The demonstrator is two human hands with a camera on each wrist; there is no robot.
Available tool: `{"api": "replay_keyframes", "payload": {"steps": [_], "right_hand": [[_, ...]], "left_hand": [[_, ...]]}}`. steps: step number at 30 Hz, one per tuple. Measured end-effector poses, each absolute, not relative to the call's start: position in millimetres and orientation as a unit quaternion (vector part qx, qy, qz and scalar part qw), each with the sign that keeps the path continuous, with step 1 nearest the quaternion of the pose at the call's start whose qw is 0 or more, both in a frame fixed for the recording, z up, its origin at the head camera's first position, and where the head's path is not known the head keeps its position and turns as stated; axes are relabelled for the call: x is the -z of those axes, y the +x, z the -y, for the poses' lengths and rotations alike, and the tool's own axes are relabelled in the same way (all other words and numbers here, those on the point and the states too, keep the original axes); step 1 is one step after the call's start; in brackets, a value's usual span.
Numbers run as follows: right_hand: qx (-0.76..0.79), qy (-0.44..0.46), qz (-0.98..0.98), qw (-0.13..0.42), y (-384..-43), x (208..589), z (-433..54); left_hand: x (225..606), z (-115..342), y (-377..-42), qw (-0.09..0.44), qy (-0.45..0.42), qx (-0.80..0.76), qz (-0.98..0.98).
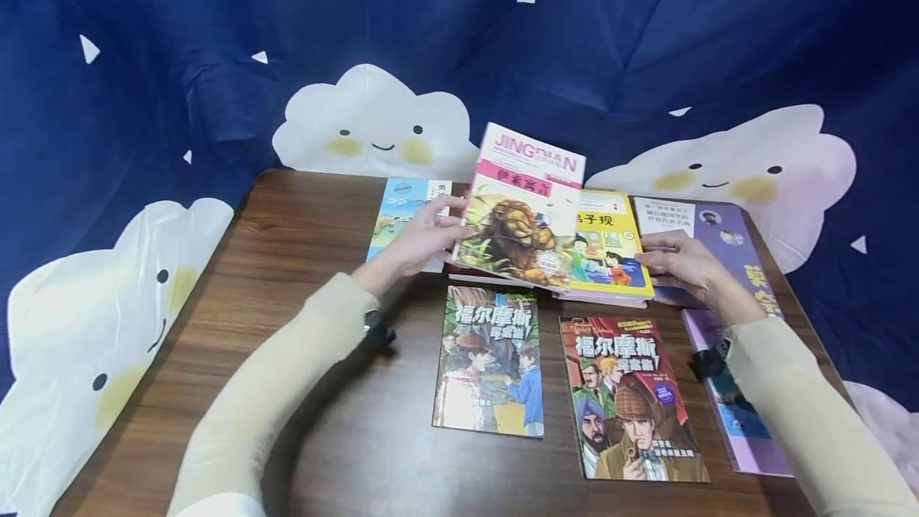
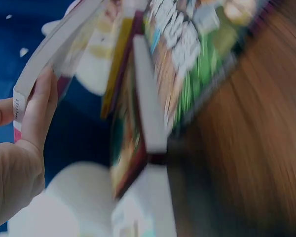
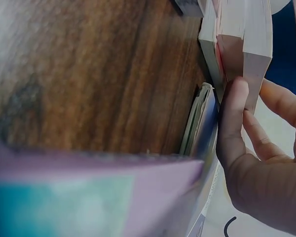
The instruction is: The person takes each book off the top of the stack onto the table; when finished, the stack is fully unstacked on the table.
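Observation:
My left hand [image 1: 424, 239] grips the left edge of a white and pink storybook with a lion cover [image 1: 518, 214]. It is tilted up, overlapping a yellow book [image 1: 612, 250] in the head view. In the left wrist view, thumb and fingers pinch the spine of this storybook [image 2: 44, 52]. At the right edge of the yellow book is my right hand [image 1: 678, 266], its thumb and fingers on either side of the thick page block [image 3: 256, 59] in the right wrist view. A pink-edged book [image 1: 610, 299] lies beneath the yellow one.
Two comic-style detective books, one green [image 1: 488, 361] and one red [image 1: 632, 401], lie nearer on the wooden table [image 1: 359, 421]. A blue book [image 1: 409, 214] is at the back left. Purple books [image 1: 739, 242] lie on the right. A blue cloud-print curtain [image 1: 574, 46] hangs behind.

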State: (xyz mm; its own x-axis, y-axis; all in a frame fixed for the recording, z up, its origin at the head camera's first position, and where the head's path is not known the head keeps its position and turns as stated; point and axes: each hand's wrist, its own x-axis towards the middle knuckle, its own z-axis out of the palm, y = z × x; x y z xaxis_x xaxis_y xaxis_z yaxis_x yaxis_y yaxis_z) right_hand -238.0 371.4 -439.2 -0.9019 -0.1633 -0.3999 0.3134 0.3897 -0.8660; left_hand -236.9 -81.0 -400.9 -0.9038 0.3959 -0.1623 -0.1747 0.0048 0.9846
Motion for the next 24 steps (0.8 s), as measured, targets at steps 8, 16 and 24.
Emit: {"api": "replay_keyframes", "payload": {"steps": [8, 16, 24], "right_hand": [[0.542, 0.058, -0.810, 0.217, -237, 439, -368], [0.541, 0.057, -0.810, 0.220, -238, 438, -370], [0.547, 0.054, -0.807, 0.216, -238, 436, -369]], "left_hand": [[391, 178, -200, 0.169, 0.063, -0.721, -0.669], [420, 250, -130, 0.171, 0.071, -0.730, -0.658], [450, 287, -67, 0.219, 0.092, -0.727, -0.644]]}}
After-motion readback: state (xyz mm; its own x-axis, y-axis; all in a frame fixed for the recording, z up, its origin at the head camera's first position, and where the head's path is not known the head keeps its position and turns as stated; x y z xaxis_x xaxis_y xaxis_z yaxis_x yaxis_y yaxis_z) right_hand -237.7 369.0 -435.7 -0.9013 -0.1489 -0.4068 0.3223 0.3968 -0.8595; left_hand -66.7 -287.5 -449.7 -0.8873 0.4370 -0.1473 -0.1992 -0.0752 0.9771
